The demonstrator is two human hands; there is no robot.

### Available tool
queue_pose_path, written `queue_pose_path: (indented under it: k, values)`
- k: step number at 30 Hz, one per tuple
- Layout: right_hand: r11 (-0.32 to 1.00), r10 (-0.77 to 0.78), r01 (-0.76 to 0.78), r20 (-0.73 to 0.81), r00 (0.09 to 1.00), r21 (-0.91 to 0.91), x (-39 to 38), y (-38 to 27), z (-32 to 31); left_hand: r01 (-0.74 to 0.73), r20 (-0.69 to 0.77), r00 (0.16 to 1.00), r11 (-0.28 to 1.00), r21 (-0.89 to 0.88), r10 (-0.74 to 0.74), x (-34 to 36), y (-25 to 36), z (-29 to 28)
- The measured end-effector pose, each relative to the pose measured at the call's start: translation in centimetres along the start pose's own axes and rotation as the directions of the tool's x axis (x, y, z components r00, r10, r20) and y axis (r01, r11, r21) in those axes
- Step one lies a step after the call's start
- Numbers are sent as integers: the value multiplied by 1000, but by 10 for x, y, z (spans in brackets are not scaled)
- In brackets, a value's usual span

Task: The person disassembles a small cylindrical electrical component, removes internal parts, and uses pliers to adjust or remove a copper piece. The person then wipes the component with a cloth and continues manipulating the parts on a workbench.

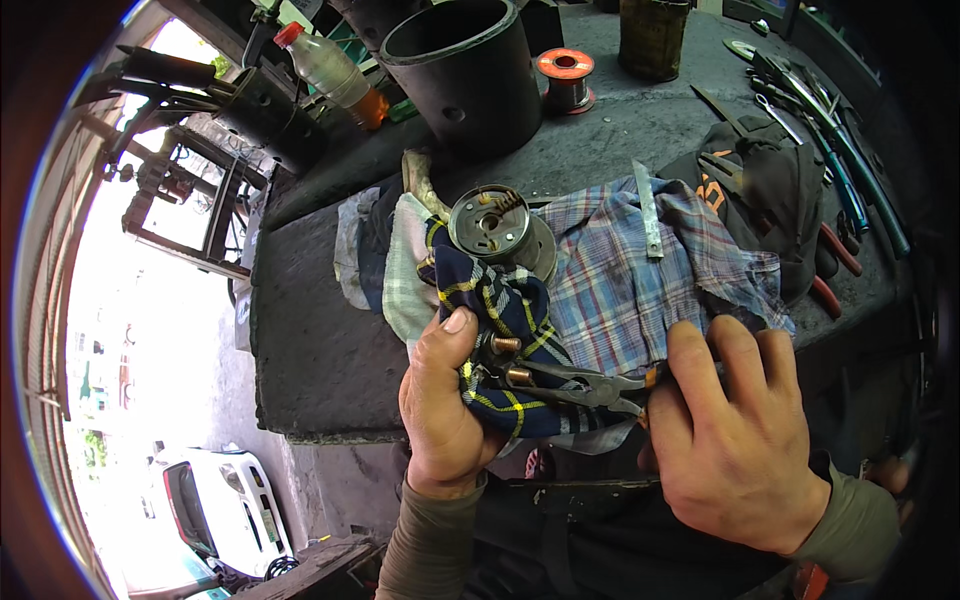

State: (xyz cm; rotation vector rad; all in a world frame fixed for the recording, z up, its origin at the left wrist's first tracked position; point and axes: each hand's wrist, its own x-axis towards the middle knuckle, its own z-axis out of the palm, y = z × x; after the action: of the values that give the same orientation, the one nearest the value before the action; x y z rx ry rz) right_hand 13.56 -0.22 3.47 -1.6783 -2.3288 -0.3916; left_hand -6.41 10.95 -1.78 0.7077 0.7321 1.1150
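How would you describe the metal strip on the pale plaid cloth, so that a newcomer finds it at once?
On the dark work surface, find the pale plaid cloth beyond the right hand. Near its far edge rests the metal strip, narrow, straight and pointing away from the person. Unlike the red-handled tool to its right, it is bare and flat.

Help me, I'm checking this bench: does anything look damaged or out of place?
The light blue plaid cloth looks ragged and dark-stained beyond the right hand; a bare metal strip lies loose on it. No spill shows.
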Motion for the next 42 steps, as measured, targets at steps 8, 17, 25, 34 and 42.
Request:
queue_pose_path:
  k: [8, 17, 25, 34, 42]
  values:
    - [998, -12, 11, 7, 1000, 59, 3, -1, 3, 11, 8, 1000, 997, 72, -12, -4, 3, -6]
    - [958, 13, -73, 213, 977, 277, 0, 1, -10, -159, -181, 949, 889, 428, 257, -10, 1, -25]
    - [896, 30, -110, 188, 982, 430, -9, -12, -11, -163, -182, 943, 863, 479, 279, -23, 17, -25]
    - [896, 83, -173, 228, 970, 410, -3, -10, -2, -56, -152, 984, 971, 234, 93, 11, 13, -31]
    - [999, 49, -50, 62, 997, 15, -11, 3, -16, -50, -129, 991, 999, -13, 47, 8, -4, -12]
